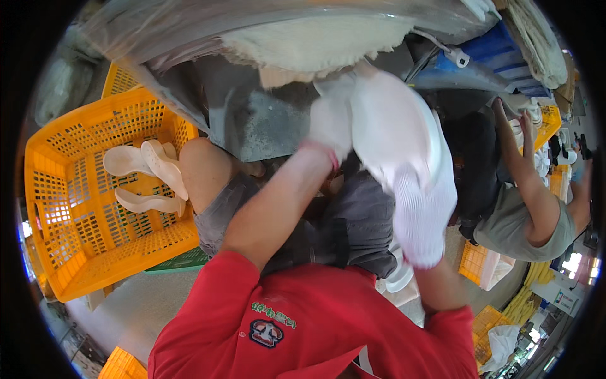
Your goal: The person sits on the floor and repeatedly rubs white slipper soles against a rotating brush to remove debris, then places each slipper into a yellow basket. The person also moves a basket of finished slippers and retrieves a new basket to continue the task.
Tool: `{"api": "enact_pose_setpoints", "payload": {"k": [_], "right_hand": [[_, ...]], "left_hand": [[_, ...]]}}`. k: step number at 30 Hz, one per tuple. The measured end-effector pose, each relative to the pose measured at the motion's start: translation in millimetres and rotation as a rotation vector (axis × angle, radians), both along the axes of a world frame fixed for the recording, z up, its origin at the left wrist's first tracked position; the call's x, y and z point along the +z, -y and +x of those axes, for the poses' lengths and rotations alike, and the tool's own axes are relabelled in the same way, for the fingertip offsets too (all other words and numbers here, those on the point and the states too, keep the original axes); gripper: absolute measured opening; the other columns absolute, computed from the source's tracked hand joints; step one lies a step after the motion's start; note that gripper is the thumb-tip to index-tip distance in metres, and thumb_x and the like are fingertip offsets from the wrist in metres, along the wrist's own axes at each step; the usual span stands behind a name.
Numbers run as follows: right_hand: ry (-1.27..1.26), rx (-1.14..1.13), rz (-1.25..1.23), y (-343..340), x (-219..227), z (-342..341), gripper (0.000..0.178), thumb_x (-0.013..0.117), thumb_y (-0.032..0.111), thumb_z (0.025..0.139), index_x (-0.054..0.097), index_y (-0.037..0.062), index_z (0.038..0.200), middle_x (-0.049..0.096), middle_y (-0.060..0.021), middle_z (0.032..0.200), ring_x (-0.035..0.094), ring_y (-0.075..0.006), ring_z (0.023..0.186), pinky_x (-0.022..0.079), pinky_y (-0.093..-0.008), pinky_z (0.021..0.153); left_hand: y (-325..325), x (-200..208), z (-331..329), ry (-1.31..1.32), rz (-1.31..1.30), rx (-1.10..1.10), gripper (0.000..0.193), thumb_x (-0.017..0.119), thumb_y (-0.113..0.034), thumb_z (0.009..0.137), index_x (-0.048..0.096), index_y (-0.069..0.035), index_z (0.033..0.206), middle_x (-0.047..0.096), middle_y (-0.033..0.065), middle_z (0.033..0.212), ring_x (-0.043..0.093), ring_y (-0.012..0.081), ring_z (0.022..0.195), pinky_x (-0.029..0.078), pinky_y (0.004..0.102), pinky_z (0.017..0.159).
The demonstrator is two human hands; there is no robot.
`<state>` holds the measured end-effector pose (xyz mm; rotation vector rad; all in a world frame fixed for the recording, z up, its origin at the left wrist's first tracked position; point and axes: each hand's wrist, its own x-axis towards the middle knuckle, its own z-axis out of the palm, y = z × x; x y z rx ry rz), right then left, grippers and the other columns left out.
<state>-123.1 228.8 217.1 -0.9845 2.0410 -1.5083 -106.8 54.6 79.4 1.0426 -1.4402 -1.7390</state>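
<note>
A smooth white rounded piece (388,123) with a curved rim is held in front of me, up against the ragged lower edge of a fluffy cream buffing wheel (319,47). My left hand (331,120), in a white glove, is closed on the piece's left side near its far end; motion smears its fingertips. From the right, my right hand (421,208), in a ribbed white glove, grips the near side of the same piece. Its fingers are mostly hidden behind it. The exact kind of the piece cannot be made out.
A yellow plastic crate (47,252) stands at my left with several pale, spoon-shaped pieces (164,167) in it. A grey, plastic-draped hood (189,31) arches over the wheel. A co-worker (530,215) sits close at my right, near more yellow crates (552,123).
</note>
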Motion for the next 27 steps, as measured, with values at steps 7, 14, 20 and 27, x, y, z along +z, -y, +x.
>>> {"api": "enact_pose_setpoints", "payload": {"k": [7,14,20,27], "right_hand": [[-0.928,0.162,0.067,105.0,-43.1,-51.7,0.038,0.063,0.001,0.092,0.072,-0.0044,0.128,0.074,-0.0192,0.123,0.076,-0.0332,0.105,0.063,-0.0401,0.089],[-0.768,0.157,0.005,143.9,-76.9,-75.5,0.012,0.07,0.009,0.086,0.078,0.0016,0.091,0.076,-0.0212,0.098,0.076,-0.0386,0.088,0.063,-0.0461,0.077],[-1.383,0.31,0.079,166.8,-86.5,-90.8,0.013,0.072,0.011,0.082,0.081,0.0081,0.091,0.077,-0.0161,0.086,0.076,-0.0325,0.082,0.061,-0.0432,0.073],[-0.609,0.317,0.197,133.0,-45.4,-73.3,0.029,0.073,0.024,0.092,0.076,0.0035,0.113,0.077,-0.0185,0.1,0.076,-0.0312,0.09,0.06,-0.0406,0.082]], "left_hand": [[116.0,-67.8,31.1,0.709,-0.596,-0.217,0.055,0.066,-0.041,0.107,0.064,-0.002,0.146,0.071,0.0123,0.139,0.067,0.0271,0.129,0.051,0.0376,0.111],[96.3,-16.2,133.0,0.794,-0.012,-0.233,0.097,0.079,-0.062,0.09,0.052,-0.001,0.16,0.066,0.0235,0.149,0.066,0.0332,0.136,0.048,0.0368,0.117],[69.2,15.1,127.1,0.508,-0.158,-0.338,0.103,0.088,-0.063,0.082,0.056,0.004,0.153,0.075,0.0257,0.127,0.073,0.0301,0.123,0.059,0.0395,0.105],[8.4,16.3,79.3,-0.049,0.232,-0.274,0.044,0.08,-0.026,0.101,0.07,0.003,0.133,0.077,0.0042,0.102,0.07,0.0099,0.09,0.058,0.0273,0.08]]}}
